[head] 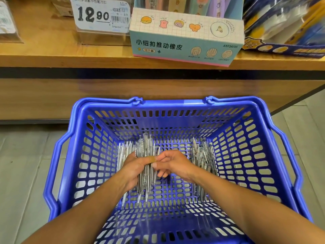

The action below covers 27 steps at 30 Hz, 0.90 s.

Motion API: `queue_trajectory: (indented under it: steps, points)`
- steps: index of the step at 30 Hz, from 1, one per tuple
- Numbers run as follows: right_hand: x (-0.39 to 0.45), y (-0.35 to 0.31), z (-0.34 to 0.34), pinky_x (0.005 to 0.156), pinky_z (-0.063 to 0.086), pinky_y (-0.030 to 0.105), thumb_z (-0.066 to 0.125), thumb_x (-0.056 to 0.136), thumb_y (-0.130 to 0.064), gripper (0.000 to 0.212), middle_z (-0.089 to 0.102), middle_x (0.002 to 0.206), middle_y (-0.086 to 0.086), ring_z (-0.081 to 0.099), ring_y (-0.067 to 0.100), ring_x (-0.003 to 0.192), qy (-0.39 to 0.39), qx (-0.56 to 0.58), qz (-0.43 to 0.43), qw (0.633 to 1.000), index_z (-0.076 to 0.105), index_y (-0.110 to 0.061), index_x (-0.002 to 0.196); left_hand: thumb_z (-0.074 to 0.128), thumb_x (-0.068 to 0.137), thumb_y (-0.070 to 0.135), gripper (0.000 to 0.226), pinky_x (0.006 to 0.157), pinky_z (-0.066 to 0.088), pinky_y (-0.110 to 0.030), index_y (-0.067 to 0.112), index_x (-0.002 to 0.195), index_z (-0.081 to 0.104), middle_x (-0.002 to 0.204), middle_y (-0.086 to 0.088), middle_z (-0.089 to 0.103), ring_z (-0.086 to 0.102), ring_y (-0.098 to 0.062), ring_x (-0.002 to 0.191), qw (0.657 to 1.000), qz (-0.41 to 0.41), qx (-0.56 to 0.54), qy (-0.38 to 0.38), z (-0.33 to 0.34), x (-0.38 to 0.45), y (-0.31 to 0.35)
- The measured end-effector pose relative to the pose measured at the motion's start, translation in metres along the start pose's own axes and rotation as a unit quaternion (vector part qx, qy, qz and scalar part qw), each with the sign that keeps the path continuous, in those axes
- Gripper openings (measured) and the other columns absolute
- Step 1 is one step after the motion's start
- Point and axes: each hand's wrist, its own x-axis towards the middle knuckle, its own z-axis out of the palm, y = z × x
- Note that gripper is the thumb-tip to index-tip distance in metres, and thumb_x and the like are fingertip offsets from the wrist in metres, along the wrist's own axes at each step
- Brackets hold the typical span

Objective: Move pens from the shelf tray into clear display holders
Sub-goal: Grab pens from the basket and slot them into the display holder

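A big blue basket (260, 138) sits below the wooden shelf (44, 55). Inside it, my left hand (133, 170) curls its fingers around a bunch of pens (146, 155), running from 12 to 6 o'clock. My right hand (173, 164) pinches the bunch. More pens (204, 164) lie at 3 o'clock.

Both hands reach down into a blue plastic basket (91, 155) standing on the tiled floor (22, 164) before a wooden shelf (52, 55). The left hand (135, 170) grips a bundle of clear pens (146, 155), and the right hand (173, 164) pinches at the bundle's side with curled fingers. A second pile of pens (202, 161) lies in the basket to the right. On the shelf stand a price tag (102, 14) reading 12.90 and a pastel eraser box (186, 37).
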Motion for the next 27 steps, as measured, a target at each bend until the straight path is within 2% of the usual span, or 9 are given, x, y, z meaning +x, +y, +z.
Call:
queue_trajectory:
  steps: [3, 5, 7, 10, 13, 15, 21, 25, 27]
  points:
    - [-0.001, 0.011, -0.022, 0.064, 0.059, 0.027, 0.071, 0.087, -0.017, 0.01, 0.073, 0.082, 0.006, 0.069, 0.015, 0.064, 0.123, -0.081, 0.049, 0.988, 0.068, -0.011, 0.095, 0.094, 0.034, 0.032, 0.148, 0.109, 0.039, -0.058, 0.02, 0.155, 0.01, 0.146, -0.021, 0.047, 0.049, -0.039, 0.132, 1.0, 0.006, 0.001, 0.013, 0.0, 0.002, -0.001]
    - [-0.001, 0.022, -0.042, 0.071, 0.06, 0.035, 0.067, 0.09, -0.019, 0.013, 0.071, 0.084, 0.009, 0.069, 0.02, 0.07, 0.285, -0.245, 0.101, 0.921, 0.066, -0.006, 0.092, 0.094, 0.046, 0.028, 0.139, 0.113, 0.036, -0.055, 0.02, 0.156, 0.011, 0.152, -0.017, 0.041, 0.045, -0.035, 0.135, 1.0, 0.006, 0.0, 0.019, -0.001, 0.003, -0.002]
    - [-0.006, 0.028, -0.056, 0.065, 0.057, 0.033, 0.065, 0.091, -0.022, 0.019, 0.068, 0.088, 0.01, 0.068, 0.025, 0.078, 0.366, -0.348, 0.144, 0.851, 0.058, -0.004, 0.098, 0.091, 0.061, 0.023, 0.126, 0.116, 0.031, -0.051, 0.019, 0.157, 0.01, 0.157, -0.012, 0.032, 0.039, -0.032, 0.139, 0.999, 0.005, 0.003, 0.034, -0.003, 0.005, -0.005]
    - [-0.011, 0.033, -0.063, 0.055, 0.054, 0.029, 0.062, 0.094, -0.02, 0.023, 0.064, 0.081, 0.007, 0.066, 0.021, 0.071, 0.359, -0.39, 0.188, 0.827, 0.055, -0.001, 0.105, 0.089, 0.067, 0.023, 0.122, 0.118, 0.026, -0.047, 0.017, 0.157, 0.008, 0.16, -0.011, 0.025, 0.031, -0.03, 0.143, 0.999, 0.001, 0.007, 0.035, -0.002, 0.005, -0.006]
    - [-0.008, 0.036, -0.063, 0.062, 0.059, 0.032, 0.061, 0.094, -0.022, 0.019, 0.067, 0.081, 0.008, 0.068, 0.022, 0.072, 0.332, -0.417, 0.203, 0.822, 0.063, -0.003, 0.096, 0.091, 0.063, 0.022, 0.125, 0.115, 0.033, -0.052, 0.017, 0.157, 0.007, 0.155, -0.015, 0.036, 0.04, -0.034, 0.138, 1.0, -0.001, 0.0, 0.032, -0.001, 0.004, -0.005]
    - [-0.007, 0.034, -0.062, 0.066, 0.06, 0.034, 0.061, 0.094, -0.024, 0.02, 0.068, 0.084, 0.009, 0.069, 0.024, 0.075, 0.323, -0.412, 0.208, 0.826, 0.064, -0.004, 0.092, 0.092, 0.061, 0.022, 0.128, 0.112, 0.037, -0.055, 0.015, 0.157, 0.007, 0.151, -0.018, 0.041, 0.045, -0.035, 0.134, 1.0, -0.003, 0.0, 0.029, -0.001, 0.002, -0.004]
    - [-0.004, 0.029, -0.059, 0.051, 0.049, 0.026, 0.054, 0.097, -0.022, 0.027, 0.058, 0.067, 0.002, 0.059, 0.017, 0.06, 0.307, -0.415, 0.165, 0.84, 0.055, -0.013, 0.071, 0.092, 0.061, 0.021, 0.128, 0.114, 0.035, -0.055, 0.013, 0.157, 0.008, 0.154, -0.019, 0.037, 0.04, -0.036, 0.138, 1.0, -0.002, 0.006, 0.022, 0.002, -0.001, -0.003]
    - [-0.003, 0.014, -0.052, 0.042, 0.041, 0.017, 0.053, 0.099, -0.017, 0.006, 0.058, 0.06, -0.001, 0.051, 0.006, 0.042, 0.228, -0.253, 0.056, 0.938, 0.056, -0.018, 0.104, 0.093, 0.045, 0.026, 0.132, 0.111, 0.036, -0.059, 0.014, 0.154, 0.02, 0.148, -0.023, 0.046, 0.045, -0.04, 0.135, 1.0, 0.001, -0.002, -0.003, 0.004, -0.006, 0.0]
    - [-0.003, 0.005, -0.043, 0.046, 0.046, 0.019, 0.057, 0.097, -0.014, 0.014, 0.064, 0.066, 0.002, 0.059, 0.008, 0.048, 0.17, -0.13, 0.038, 0.976, 0.053, -0.013, 0.111, 0.093, 0.044, 0.024, 0.137, 0.111, 0.036, -0.06, 0.017, 0.156, 0.015, 0.146, -0.023, 0.047, 0.045, -0.04, 0.135, 1.0, -0.002, -0.01, -0.004, 0.006, -0.007, 0.0]
